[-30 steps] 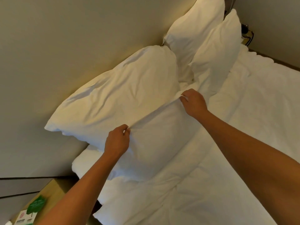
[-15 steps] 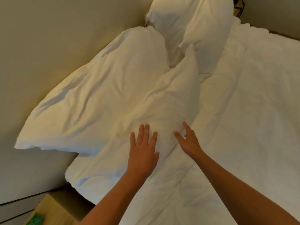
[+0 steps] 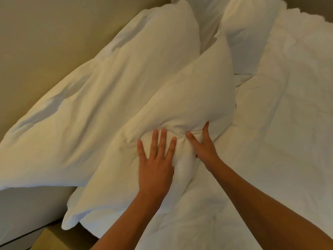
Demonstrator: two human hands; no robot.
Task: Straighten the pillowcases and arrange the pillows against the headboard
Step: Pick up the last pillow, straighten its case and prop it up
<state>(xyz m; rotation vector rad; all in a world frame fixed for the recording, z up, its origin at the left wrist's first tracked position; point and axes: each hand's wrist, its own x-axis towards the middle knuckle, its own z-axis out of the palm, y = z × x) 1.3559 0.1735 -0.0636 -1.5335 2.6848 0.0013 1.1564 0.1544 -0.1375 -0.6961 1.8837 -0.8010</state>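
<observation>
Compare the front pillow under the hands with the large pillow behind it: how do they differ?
The front pillow is pressed by the left hand and right hand; the back pillow is untouched. The front pillow leans on the back pillow, which leans on the headboard. The front one bunches at the hands. Both are white.

This is a bedroom: 4 white pillows (image 3: 100, 105) lean against a beige padded headboard (image 3: 45, 33), with a white duvet (image 3: 281, 123) spread out from the headboard.
</observation>
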